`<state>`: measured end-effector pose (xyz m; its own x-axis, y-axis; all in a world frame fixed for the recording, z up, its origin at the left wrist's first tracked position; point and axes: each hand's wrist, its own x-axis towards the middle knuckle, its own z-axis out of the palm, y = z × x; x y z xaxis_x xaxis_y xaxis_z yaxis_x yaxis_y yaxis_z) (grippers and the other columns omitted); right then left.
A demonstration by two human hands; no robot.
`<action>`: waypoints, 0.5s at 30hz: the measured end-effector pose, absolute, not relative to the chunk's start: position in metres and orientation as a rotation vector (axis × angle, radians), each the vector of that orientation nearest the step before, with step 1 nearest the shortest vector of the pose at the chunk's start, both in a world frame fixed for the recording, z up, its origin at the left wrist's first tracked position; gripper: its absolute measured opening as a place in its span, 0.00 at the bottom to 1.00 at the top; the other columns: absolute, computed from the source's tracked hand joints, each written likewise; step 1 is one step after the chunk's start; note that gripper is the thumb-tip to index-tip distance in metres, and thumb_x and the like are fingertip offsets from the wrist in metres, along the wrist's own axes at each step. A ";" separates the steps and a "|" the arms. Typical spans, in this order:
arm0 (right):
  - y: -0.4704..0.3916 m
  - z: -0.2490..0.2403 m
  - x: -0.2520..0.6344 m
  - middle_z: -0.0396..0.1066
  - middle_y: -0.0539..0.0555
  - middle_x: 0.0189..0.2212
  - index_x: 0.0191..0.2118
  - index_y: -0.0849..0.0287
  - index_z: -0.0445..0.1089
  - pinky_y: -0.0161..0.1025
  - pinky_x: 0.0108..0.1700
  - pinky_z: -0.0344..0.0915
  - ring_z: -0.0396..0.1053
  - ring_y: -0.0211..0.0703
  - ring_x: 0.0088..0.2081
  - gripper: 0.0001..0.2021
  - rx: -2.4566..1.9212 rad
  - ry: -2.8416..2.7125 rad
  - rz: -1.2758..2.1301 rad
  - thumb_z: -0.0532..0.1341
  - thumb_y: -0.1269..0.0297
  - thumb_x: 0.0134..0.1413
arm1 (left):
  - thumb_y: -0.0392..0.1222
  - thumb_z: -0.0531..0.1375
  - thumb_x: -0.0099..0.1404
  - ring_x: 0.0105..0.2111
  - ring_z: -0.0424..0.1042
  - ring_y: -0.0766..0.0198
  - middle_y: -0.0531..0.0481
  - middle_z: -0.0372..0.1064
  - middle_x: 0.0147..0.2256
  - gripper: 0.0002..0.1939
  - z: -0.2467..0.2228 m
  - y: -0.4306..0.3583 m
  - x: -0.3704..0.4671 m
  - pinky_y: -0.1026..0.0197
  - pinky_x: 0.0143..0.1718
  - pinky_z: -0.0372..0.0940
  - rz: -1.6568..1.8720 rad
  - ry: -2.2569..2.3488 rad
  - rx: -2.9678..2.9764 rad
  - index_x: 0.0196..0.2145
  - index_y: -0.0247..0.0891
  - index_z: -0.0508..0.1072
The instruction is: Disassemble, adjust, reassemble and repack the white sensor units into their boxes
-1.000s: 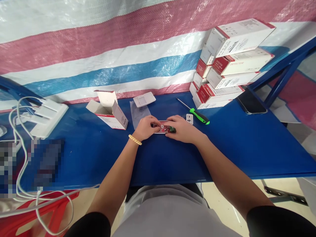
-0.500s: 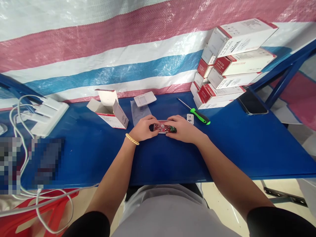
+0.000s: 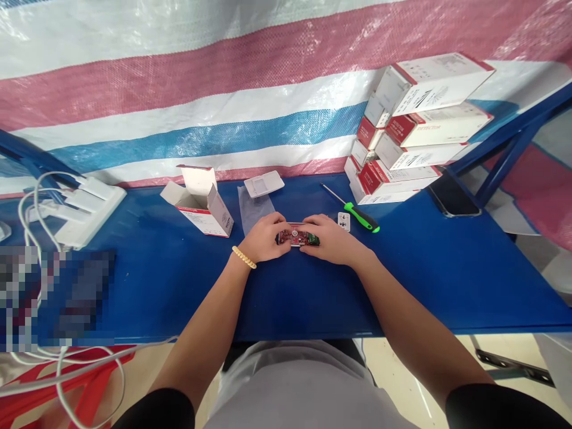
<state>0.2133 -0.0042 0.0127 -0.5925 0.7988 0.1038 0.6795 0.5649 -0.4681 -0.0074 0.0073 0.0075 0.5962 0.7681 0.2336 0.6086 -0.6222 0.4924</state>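
Between my hands lies a red circuit board [image 3: 295, 235] with a round pale part at its middle and a green piece at its right end; a light edge shows around it. My left hand [image 3: 268, 237], a yellow band at its wrist, is closed on the board's left end. Gripping the right end is my right hand [image 3: 330, 239], thumb near me and fingers on the far side. My fingers hide both ends of the board. Just beyond my right hand sits a small white plate [image 3: 344, 221] with dark bits on it.
An open white-and-red box [image 3: 203, 211] stands to the left. A white plastic cover [image 3: 263, 184] rests on a clear bag [image 3: 254, 210]. To the right lie a green-handled screwdriver [image 3: 361, 218], stacked detector boxes [image 3: 415, 131] and a phone [image 3: 456, 193]. A white power strip [image 3: 92, 213] with cables is far left.
The whole view has tilted slightly, so things sit a little lower in the picture. Both hands keep hold of the board, with the fingers shifting only slightly.
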 end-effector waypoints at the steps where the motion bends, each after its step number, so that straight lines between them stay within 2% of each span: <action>1: -0.004 0.012 0.213 0.69 0.60 0.49 0.54 0.53 0.71 0.54 0.54 0.65 0.66 0.57 0.52 0.21 -1.213 -2.498 0.550 0.63 0.61 0.54 | 0.40 0.60 0.58 0.39 0.70 0.59 0.45 0.68 0.40 0.13 0.006 0.007 -0.008 0.54 0.44 0.67 0.619 1.114 2.450 0.41 0.38 0.76; 6: -0.004 0.012 0.212 0.69 0.61 0.50 0.55 0.54 0.71 0.54 0.55 0.65 0.66 0.56 0.52 0.22 -1.201 -2.508 0.547 0.64 0.62 0.52 | 0.41 0.61 0.59 0.42 0.71 0.58 0.46 0.69 0.42 0.12 0.002 0.009 -0.009 0.54 0.47 0.66 0.646 1.112 2.381 0.41 0.39 0.76; 11: -0.002 0.018 0.219 0.68 0.61 0.52 0.56 0.56 0.69 0.55 0.56 0.64 0.64 0.58 0.55 0.26 -1.169 -2.440 0.556 0.66 0.60 0.48 | 0.41 0.62 0.57 0.43 0.71 0.57 0.46 0.69 0.43 0.18 0.003 0.009 -0.009 0.53 0.48 0.66 0.660 1.112 2.372 0.46 0.39 0.75; 13: 0.002 0.023 0.230 0.70 0.61 0.50 0.53 0.57 0.70 0.55 0.56 0.63 0.65 0.57 0.54 0.23 -1.209 -2.321 0.468 0.64 0.60 0.50 | 0.42 0.63 0.56 0.43 0.71 0.57 0.45 0.69 0.44 0.19 0.005 0.009 -0.012 0.55 0.47 0.67 0.709 1.087 2.360 0.46 0.38 0.74; 15: 0.007 0.027 0.244 0.73 0.60 0.44 0.47 0.58 0.73 0.53 0.53 0.65 0.69 0.55 0.49 0.17 -1.375 -2.142 0.349 0.60 0.62 0.51 | 0.43 0.64 0.55 0.44 0.71 0.57 0.44 0.68 0.45 0.20 0.008 0.010 -0.015 0.56 0.47 0.67 0.760 1.072 2.348 0.46 0.37 0.74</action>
<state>0.2441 0.0074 0.0270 -0.3136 0.8947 0.3181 0.7477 0.4392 -0.4981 -0.0151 0.0097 0.0075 0.5467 0.7836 0.2950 0.5377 -0.5986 0.5938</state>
